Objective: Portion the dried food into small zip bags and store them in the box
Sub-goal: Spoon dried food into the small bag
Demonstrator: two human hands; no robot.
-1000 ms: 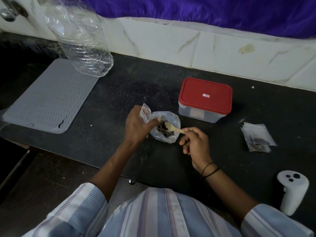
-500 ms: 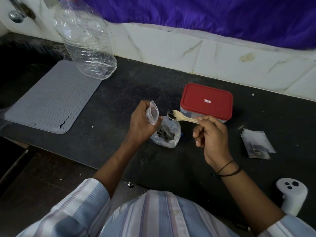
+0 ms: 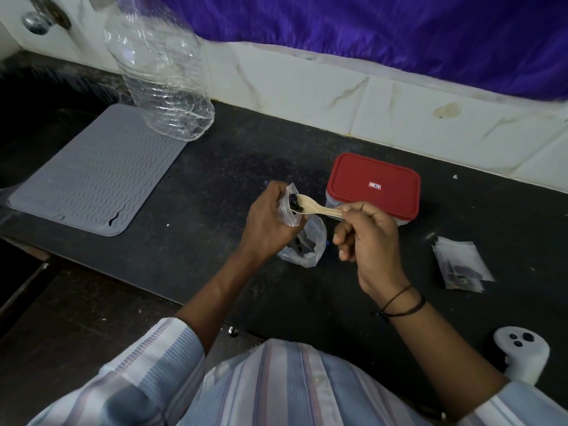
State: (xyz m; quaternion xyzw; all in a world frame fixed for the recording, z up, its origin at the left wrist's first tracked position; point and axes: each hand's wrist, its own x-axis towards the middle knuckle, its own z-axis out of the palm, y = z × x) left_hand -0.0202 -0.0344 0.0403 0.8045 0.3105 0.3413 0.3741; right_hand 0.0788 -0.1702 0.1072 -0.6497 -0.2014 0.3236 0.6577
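L hand is curled round a small zip bag, fingers closed on it, mouth facing the R hand. R hand pinches the handle of a pale spoon btwn thumb & fingers, other fingers folded in. Spoon bowl carries dark dried food & sits right at the bag mouth, touching the L hand's side. Just below both hands lies a bigger clear bag w/ more dark pieces. Box, red lid on, stands just behind the R hand. Filled bags lie to the R of it, well apart.
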